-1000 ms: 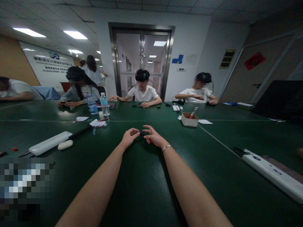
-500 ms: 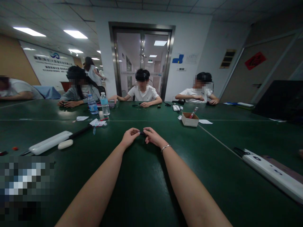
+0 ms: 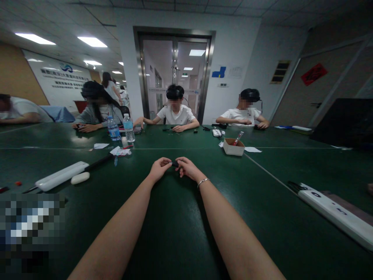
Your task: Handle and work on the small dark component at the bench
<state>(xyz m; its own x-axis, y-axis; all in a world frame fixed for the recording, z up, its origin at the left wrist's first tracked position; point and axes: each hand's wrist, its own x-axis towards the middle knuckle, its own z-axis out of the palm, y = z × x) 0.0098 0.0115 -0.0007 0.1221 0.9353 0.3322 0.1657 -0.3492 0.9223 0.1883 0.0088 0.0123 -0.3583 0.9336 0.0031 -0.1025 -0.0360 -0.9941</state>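
Both my hands meet over the green table (image 3: 180, 217), in the middle of the head view. Between them is a small, dark, stubby object (image 3: 175, 164), too small to name. My left hand (image 3: 159, 169) pinches its left end between thumb and fingertips. The fingertips of my right hand (image 3: 187, 168) close on its right end, with the other fingers curled underneath. A silver bracelet (image 3: 203, 182) circles my right wrist. Most of the dark object is hidden behind my fingers.
Left lie a white power strip (image 3: 62, 175) and a white oval case (image 3: 80, 178). Two water bottles (image 3: 128, 128) stand beyond paper scraps (image 3: 121, 151). A small open box (image 3: 234, 147) sits right of centre; another white strip (image 3: 335, 212) lies far right. Several people sit across the table.
Slightly more of the dark object shows between my fingers. My hands stay in almost the same place. In the background, a standing person has moved.
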